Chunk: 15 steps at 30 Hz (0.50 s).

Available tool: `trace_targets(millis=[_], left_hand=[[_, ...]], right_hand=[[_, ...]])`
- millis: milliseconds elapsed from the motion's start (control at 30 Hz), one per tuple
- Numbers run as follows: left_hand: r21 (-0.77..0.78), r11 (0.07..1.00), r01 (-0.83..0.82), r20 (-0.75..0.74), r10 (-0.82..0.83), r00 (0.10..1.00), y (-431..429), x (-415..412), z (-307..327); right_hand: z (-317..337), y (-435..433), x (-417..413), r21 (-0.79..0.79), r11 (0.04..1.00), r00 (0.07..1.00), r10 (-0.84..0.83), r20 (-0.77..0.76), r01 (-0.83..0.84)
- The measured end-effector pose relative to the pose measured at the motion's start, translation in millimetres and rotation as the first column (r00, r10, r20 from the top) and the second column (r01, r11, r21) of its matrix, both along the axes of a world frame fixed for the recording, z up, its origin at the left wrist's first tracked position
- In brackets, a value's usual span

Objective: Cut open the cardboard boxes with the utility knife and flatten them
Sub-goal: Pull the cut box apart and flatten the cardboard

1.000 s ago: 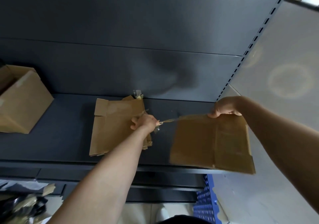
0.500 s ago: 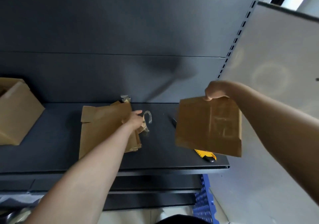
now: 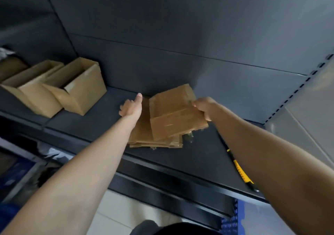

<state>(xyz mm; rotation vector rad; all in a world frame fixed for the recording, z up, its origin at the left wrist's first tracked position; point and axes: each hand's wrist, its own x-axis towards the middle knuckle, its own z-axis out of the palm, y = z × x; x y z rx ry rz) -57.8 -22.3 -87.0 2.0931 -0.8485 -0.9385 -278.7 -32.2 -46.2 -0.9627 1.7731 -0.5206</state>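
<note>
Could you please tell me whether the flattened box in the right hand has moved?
Yes: the flattened box went left, from above the utility knife to over the cardboard stack.
</note>
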Motion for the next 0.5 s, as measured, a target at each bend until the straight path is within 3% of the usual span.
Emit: trace_targets(millis=[100,233,367,433,500], left_hand=[[0.141,0.980,0.141,-0.198,-0.112,0.974,13,20,-10],[0.257,0.899,0.354,-0.194,-0.310,0.931,16,29,-23],[0.245,0.862,0.443,-0.265,-0.380,0.886,5,34,-35],[0.219,0.868,0.445,-0.253,-0.390,0.885,-2,34,-38],[0.196,0.872,0.448,-0.235,-0.402,0.885,-8,34,-38]], right_hand=[[-23,3,27,0.071,0.996,0.998,0.048,0.032,-0.051],[-29,10,45,0.106,0.985,0.989,0.139,-0.058,-0.132],[-53,6,49,0.226,0.970,0.996,0.093,-0.015,-0.088],[-87,-13,43,0.232,0.971,0.999,0.049,0.006,-0.049],[-78,-11,53,0.272,0.962,1.000,0.022,0.022,-0.028]])
